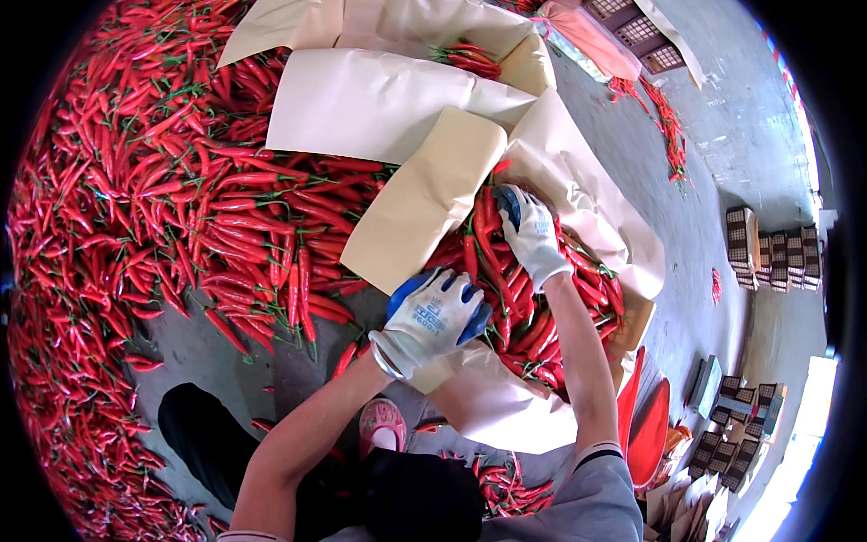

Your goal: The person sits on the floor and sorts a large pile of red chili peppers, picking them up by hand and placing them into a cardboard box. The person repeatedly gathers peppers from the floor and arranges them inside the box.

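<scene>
Red chili peppers with green stems fill a paper-lined box in front of me. My left hand, in a white work glove with blue coating, rests at the box's near left edge, at the lower end of a tan paper flap; its fingertips are curled and partly hidden. My right hand, gloved alike, lies on the peppers farther in, fingers bent down near the box's paper lining. Whether it holds a pepper cannot be told. The lining hangs over the right side and the near side.
A large heap of red chili peppers covers the floor at left. Another paper-lined box with some peppers stands beyond. Red plastic pieces are at lower right. Stacked patterned boxes stand by the wall. Loose peppers lie near my feet.
</scene>
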{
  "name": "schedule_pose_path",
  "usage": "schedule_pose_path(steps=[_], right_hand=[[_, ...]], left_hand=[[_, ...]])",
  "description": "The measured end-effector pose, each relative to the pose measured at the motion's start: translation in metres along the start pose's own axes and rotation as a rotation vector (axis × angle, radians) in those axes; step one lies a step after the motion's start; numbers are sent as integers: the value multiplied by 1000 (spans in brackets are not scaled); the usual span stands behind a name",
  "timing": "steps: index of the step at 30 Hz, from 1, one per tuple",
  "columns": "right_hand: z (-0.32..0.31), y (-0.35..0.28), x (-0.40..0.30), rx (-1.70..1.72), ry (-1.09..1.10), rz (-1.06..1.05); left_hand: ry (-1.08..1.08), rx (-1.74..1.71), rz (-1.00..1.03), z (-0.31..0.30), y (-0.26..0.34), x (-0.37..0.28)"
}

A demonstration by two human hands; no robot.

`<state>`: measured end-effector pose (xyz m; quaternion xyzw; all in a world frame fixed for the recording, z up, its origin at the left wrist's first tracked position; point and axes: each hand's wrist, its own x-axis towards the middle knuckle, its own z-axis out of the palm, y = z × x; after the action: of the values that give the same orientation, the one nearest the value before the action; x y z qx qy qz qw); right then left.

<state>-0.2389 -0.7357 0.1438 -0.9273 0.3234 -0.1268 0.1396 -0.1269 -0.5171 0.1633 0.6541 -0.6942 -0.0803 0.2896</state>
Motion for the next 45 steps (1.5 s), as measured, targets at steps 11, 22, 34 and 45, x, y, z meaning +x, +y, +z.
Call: schedule_pose_path(steps=[11,22,34,45], right_hand=[[-93,-75,-106,-11,-195,234],[-47,-58,-147,-275,-298,591],[-107,-33,-149,977,258,730],[-63,-23,-36,1074,679,525]], left_hand=[[315,-355,-174,-24,-22,-11],[219,4,11,-3,-14,-2],[191,25,31,-7,-17,-5],[197,44,38,-3,-18,-7]])
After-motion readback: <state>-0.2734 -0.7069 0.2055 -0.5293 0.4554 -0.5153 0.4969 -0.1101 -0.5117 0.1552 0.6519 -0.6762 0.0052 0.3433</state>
